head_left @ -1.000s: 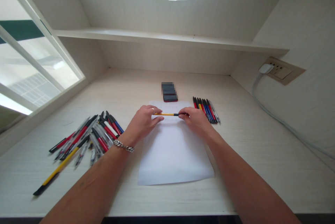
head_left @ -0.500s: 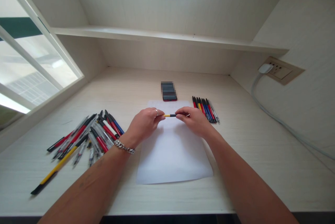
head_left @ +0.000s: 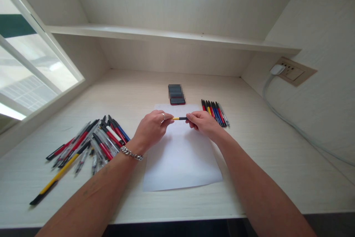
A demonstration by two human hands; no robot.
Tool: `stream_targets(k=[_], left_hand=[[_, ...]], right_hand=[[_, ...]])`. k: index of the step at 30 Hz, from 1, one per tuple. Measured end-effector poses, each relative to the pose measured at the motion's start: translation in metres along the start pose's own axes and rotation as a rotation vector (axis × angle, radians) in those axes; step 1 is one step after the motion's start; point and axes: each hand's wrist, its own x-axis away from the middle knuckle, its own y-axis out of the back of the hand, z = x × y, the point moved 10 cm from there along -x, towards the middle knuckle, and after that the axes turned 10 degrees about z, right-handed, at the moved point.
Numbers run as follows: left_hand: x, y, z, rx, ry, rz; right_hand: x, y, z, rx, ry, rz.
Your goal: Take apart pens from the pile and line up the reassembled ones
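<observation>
A yellow and black pen [head_left: 179, 118] lies level between my two hands, above the far part of a white sheet of paper [head_left: 181, 159]. My left hand [head_left: 154, 128] pinches its yellow end; a ring and a chain bracelet are on that side. The black end is pinched by the fingers of my right hand [head_left: 203, 123]. Both pen tips are hidden in the fingers. Close by my right hand, a neat row of pens [head_left: 215, 113] in red, yellow, blue, black and clear lies side by side. Left of my left forearm is a loose pile of pens [head_left: 88, 141].
Beyond the paper lies a phone [head_left: 176, 95], partly blurred out. A shelf [head_left: 172, 35] runs across the back of the desk. On the right wall a charger [head_left: 277, 69] sits in a socket, and its cable [head_left: 294, 126] trails down to the right.
The view has shifted slightly. My right fingers have changed their grip on the black end of the pen, curling in more. Both hands still hold the pen in nearly the same place.
</observation>
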Motion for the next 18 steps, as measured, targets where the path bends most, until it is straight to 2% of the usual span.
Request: stream_targets(k=[6, 12, 18], left_hand=[[0.0, -0.001, 0.006, 0.074, 0.067, 0.013], [0.001, -0.007, 0.015, 0.166, 0.124, 0.085], [0.0, -0.012, 0.022, 0.216, 0.142, 0.144]], right_hand=[[0.001, 0.004, 0.012, 0.104, 0.034, -0.082], [0.006, 0.007, 0.032, 0.231, 0.12, -0.145], [0.007, 0.005, 0.029, 0.202, 0.156, -0.126]])
